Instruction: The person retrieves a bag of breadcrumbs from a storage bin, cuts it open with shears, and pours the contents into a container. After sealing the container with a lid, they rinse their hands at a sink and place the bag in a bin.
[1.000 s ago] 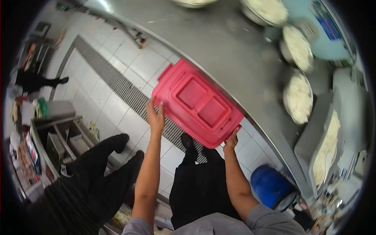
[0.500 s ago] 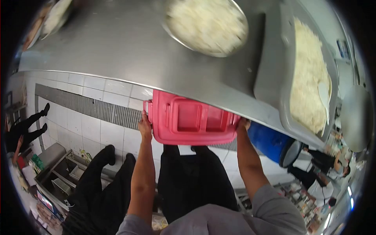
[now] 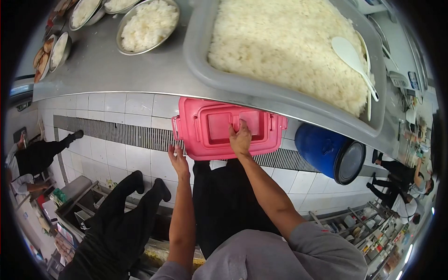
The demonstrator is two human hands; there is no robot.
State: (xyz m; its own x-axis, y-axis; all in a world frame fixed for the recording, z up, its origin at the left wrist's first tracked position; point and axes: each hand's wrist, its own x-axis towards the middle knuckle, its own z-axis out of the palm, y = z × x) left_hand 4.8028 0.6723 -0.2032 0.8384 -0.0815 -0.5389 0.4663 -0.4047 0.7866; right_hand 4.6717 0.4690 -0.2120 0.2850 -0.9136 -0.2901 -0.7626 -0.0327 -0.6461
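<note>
A pink lidded tub [image 3: 214,150] stands partly beneath the edge of the steel table [image 3: 116,79]. Over the middle of its lid is my right hand [image 3: 241,138], fingers apart and holding nothing; whether it touches the lid is unclear. My left hand [image 3: 178,161] is just off the tub's left side, near its handle, open and empty. On the table above, a large grey tray [image 3: 224,85] holds white rice [image 3: 280,42] with a white spoon [image 3: 350,56] on it. A metal bowl of rice [image 3: 148,25] sits left of the tray.
A blue barrel [image 3: 322,149] is right of the tub. More rice bowls [image 3: 60,50] stand at the table's far left. A person's black-clad legs [image 3: 121,205] are at lower left. Other people [image 3: 403,205] are at the far right and far left. A floor grate [image 3: 112,133] runs below the table.
Both hands have let go of the tub's sides. My right hand has moved left over the lid, and the left has dropped slightly. The view has shifted, showing more of the rice tray.
</note>
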